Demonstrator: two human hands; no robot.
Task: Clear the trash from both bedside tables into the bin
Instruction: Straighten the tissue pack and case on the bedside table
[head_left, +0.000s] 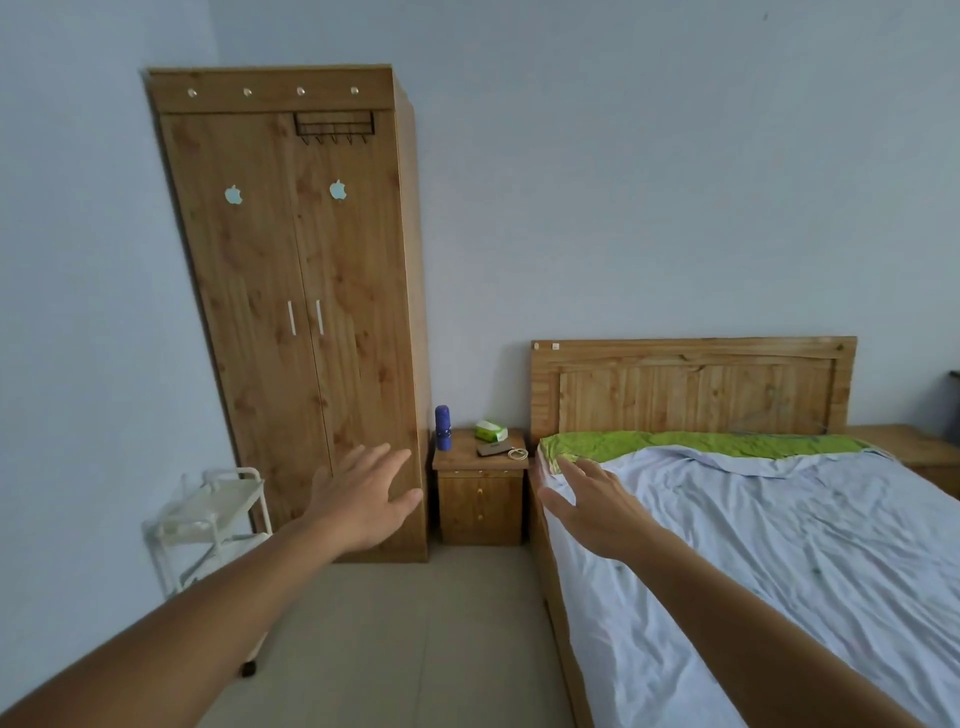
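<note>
Left hand (358, 499) and right hand (592, 506): fingers spread, holding nothing. Two bedside tables: near one (480, 493) carries one blue bottle (442, 427), one tissue pack (491, 431).

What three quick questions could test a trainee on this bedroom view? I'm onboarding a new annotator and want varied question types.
1. True or false: the left hand holds a piece of trash.
2. The blue bottle stands on the near bedside table on which side?
A. the side next to the wardrobe
B. the side next to the bed
C. inside a drawer
3. Fill in: the green tissue box sits ____ the dark flat object on that table.

Key: 1 false, both hands, including the right hand, are open and empty; 2 A; 3 behind.
</note>
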